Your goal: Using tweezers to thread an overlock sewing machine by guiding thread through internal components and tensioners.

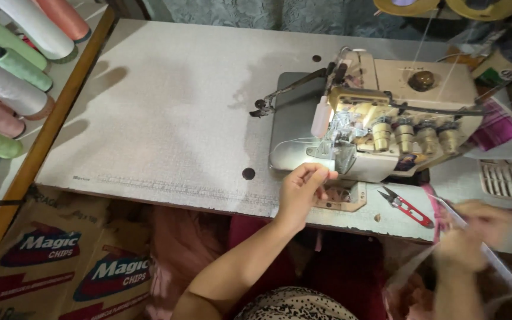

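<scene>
My left hand (301,191) reaches up to the front of a cream overlock sewing machine (386,112), with its fingertips pinched together near the presser foot (334,151); a thin thread seems to be between them, but it is too fine to be sure. My right hand (475,234) is blurred at the lower right and grips a pale strip of fabric or tape (493,255) that runs slantwise down to the right. Red thread snips (407,207) lie on the table between the two hands.
The machine stands on a worn white sewing table (167,118). Large thread cones (7,77) in green, white and pink lie on a shelf at the left. Printed cardboard boxes (60,261) stand under the table's near left edge. Pink cloth (179,243) hangs below.
</scene>
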